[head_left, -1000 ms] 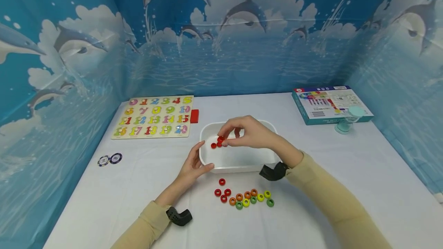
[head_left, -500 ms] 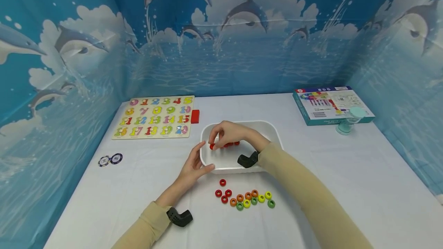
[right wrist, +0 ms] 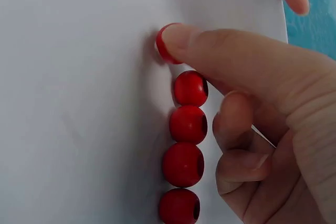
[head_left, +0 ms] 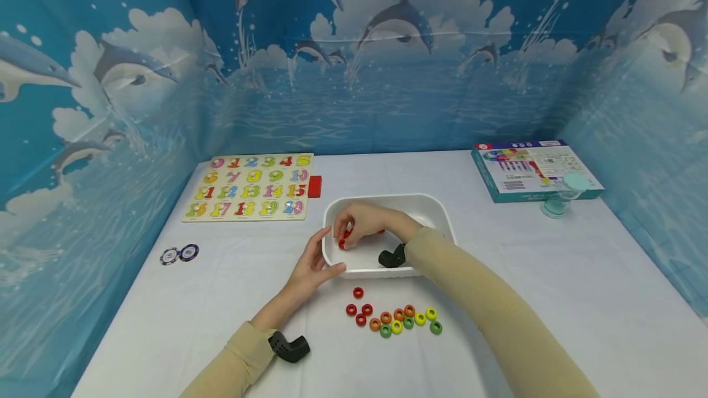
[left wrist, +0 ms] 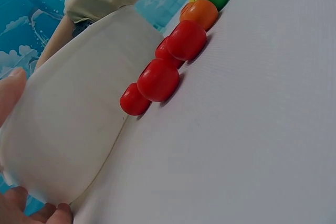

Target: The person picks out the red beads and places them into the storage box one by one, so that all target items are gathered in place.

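In the head view a white tray (head_left: 367,258) sits mid-table. My left hand (head_left: 305,274) holds its left end, thumb at the near side and fingers at the left wall. Inside it, my right hand (head_left: 362,221) pinches a red bead (right wrist: 164,51) between thumb and a finger that is mostly hidden. Below that bead in the right wrist view, several red beads (right wrist: 188,124) line up on the tray floor. Outside the tray's near side lie loose red beads (head_left: 361,320), orange beads (head_left: 386,317), yellow beads (head_left: 420,319) and green beads (head_left: 436,327).
A number puzzle board (head_left: 249,189) lies back left, a red block (head_left: 314,187) at its edge. Two poker chips (head_left: 189,252) are at far left. A flat box (head_left: 531,171) and a small sand timer (head_left: 564,194) stand back right. A dolphin-print curtain (head_left: 387,97) encloses the table.
My right hand has moved left and lower inside the tray, toward its left end, and now pinches a bead there. My left hand keeps its place on the tray.
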Demonstrator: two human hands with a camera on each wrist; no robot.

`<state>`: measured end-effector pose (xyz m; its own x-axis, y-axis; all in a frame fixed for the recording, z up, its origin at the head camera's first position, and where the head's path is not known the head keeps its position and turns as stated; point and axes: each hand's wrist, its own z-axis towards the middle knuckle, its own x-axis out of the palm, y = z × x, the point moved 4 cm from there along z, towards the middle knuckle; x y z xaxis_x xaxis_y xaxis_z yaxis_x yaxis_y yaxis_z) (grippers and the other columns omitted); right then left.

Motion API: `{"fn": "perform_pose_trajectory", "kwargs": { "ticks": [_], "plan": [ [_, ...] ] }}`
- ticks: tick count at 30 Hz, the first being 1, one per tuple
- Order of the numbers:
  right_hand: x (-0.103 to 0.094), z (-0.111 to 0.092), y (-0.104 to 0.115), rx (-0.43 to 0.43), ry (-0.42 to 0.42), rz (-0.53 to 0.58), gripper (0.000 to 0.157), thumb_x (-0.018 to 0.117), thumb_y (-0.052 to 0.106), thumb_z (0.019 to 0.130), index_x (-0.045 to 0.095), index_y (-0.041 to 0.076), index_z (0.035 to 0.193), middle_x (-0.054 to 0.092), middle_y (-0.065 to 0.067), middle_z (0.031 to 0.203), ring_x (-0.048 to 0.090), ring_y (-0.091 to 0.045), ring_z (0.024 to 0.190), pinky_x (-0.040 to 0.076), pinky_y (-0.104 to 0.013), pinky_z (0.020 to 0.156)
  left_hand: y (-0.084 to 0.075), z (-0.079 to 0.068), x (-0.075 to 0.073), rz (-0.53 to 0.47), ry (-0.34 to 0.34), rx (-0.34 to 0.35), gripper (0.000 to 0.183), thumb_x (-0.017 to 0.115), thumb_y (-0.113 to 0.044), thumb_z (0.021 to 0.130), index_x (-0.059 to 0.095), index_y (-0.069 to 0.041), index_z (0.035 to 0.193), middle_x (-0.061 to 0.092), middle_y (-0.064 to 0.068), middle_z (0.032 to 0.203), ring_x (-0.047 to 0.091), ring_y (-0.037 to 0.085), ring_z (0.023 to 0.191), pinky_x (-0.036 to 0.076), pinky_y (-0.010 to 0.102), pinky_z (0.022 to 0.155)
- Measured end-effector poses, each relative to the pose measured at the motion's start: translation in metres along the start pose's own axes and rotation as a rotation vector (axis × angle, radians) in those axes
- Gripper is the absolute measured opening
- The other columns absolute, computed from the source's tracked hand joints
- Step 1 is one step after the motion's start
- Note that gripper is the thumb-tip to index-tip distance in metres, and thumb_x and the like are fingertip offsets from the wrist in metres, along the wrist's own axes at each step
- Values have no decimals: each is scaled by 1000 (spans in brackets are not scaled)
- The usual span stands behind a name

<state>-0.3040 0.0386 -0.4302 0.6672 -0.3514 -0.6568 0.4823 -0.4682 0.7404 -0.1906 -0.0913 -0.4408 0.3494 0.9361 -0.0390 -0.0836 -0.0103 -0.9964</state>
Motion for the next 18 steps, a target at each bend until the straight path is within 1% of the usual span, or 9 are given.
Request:
{"fn": "perform_pose_trajectory", "kwargs": {
  "ticks": [3,6,8,11,14,18],
  "plan": [
    [-3,-2,1,6,3,-1,22,76,11,70,68,12,90,64,4,83,55,-17,71,49,-24,59,0,0,1,-7,-3,-4,76,65,-7,81,19,-14,141,15,8,146,18,25,132,23,37,105],
    [-12,-9,10,5,-26,-2,26,74,12,72,67,12,96,64,5,89,56,-19,67,49,-25,56,0,0,1,-16,1,-3,75,65,-7,81,20,-14,140,16,10,146,17,27,132,23,38,105],
    [-21,-19,19,0,-66,-2,28,74,15,73,65,13,100,64,7,91,55,-19,62,48,-25,52,0,0,2,-21,11,4,75,65,-7,81,19,-13,140,15,12,146,17,28,132,23,40,105],
    [-31,-42,38,-47,-118,40,30,73,18,74,63,14,102,64,5,92,51,-21,55,46,-28,46,-1,1,3,-18,26,17,76,65,-8,81,17,-12,141,13,15,146,17,31,132,23,41,105],
    [-28,-69,53,-144,-142,120,28,71,19,76,63,12,102,64,1,92,50,-19,55,44,-27,46,0,1,2,-6,29,18,77,65,-10,82,16,-11,141,14,18,145,19,32,131,25,41,104],
    [-10,-100,65,-237,-166,229,23,70,16,77,63,12,99,64,0,91,52,-16,62,46,-25,50,1,0,1,4,24,11,77,65,-11,82,16,-12,141,16,17,145,22,31,130,26,41,103]
  ]
}}
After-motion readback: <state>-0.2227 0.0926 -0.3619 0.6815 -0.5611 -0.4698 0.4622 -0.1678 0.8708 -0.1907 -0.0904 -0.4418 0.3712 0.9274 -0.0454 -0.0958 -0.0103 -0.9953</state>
